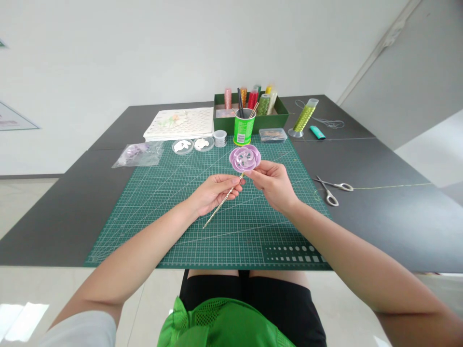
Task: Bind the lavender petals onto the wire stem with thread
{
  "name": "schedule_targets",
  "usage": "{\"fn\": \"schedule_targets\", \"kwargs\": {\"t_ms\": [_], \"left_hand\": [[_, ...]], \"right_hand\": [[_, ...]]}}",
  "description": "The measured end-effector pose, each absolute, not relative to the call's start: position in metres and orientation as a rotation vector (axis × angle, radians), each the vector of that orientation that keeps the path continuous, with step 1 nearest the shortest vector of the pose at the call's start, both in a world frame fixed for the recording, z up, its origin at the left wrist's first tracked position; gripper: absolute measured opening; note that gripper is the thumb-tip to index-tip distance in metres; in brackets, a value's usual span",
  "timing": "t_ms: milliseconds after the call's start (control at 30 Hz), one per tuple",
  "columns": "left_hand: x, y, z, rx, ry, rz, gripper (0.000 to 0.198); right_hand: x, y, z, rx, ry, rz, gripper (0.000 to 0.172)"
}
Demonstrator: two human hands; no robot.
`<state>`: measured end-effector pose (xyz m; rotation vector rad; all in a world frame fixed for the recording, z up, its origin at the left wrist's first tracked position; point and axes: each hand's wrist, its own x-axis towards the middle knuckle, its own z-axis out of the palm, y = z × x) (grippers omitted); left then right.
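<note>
A purple flower [245, 158] with a pale centre is held up over the green cutting mat [173, 202]. Its thin wire stem [219, 210] slants down to the left. My left hand [214, 192] is closed round the stem just below the bloom. My right hand [274, 183] pinches the underside of the flower's petals from the right. Both hands hover above the mat's middle.
Scissors [332, 189] lie right of the mat on the dark table [398, 212]. Behind stand a green cup of tools [243, 128], a green box of spools [282, 115], a thread cone [304, 118], two small dishes [183, 145], a plastic bag [139, 154] and a white board [181, 123].
</note>
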<state>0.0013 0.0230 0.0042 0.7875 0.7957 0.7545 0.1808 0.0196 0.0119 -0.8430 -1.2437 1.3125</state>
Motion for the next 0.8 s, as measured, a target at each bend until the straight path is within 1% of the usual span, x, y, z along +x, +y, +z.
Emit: {"fn": "schedule_targets", "kwargs": {"t_ms": [600, 700, 800], "left_hand": [[0.0027, 0.0205, 0.0089, 0.815, 0.822, 0.73, 0.02], [0.0007, 0.0197, 0.0083, 0.99, 0.813, 0.777, 0.025], [-0.0006, 0.0153, 0.0085, 1.327, 0.878, 0.88, 0.038]], "right_hand": [[0.1798, 0.0184, 0.0119, -0.831, -1.235, 1.311, 0.027], [0.1801, 0.0195, 0.0116, -0.854, -1.23, 1.289, 0.027], [0.1806, 0.0209, 0.0098, -0.859, -1.242, 1.228, 0.025]]}}
